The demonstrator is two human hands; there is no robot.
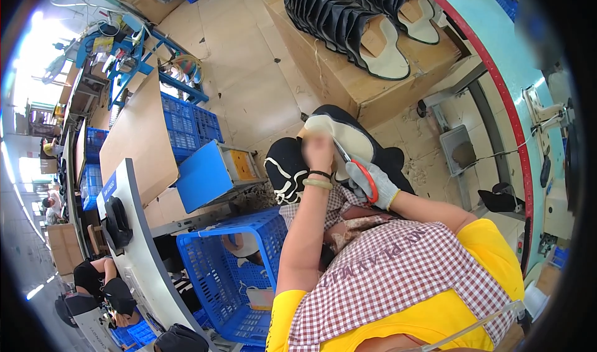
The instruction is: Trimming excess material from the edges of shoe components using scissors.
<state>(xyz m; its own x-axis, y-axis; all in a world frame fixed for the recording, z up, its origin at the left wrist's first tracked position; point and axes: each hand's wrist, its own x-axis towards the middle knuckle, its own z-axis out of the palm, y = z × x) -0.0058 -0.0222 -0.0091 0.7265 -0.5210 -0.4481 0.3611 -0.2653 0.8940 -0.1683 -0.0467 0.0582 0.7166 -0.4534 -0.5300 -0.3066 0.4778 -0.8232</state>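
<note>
A cream shoe upper with a black edge (352, 139) lies over my lap. At its near left side my bare left hand (318, 153) is closed on it, though the fingers are blurred. My right hand (384, 189), in a pale grey glove, grips scissors with red-orange handles (372, 181). Their blades point up and left along the cream piece, close to my left hand. Whether the blades have material between them I cannot tell. Dark cloth with white lines (286, 168) covers my leg beside the left hand.
Rows of nested black shoe uppers (323, 22) top a cardboard box (348, 81) ahead. A blue plastic basket (211, 277) holding pieces stands at my left, beside a grey-white table (146, 240). On the right runs a turquoise worktable with a red edge (497, 66). Scraps litter the tiled floor.
</note>
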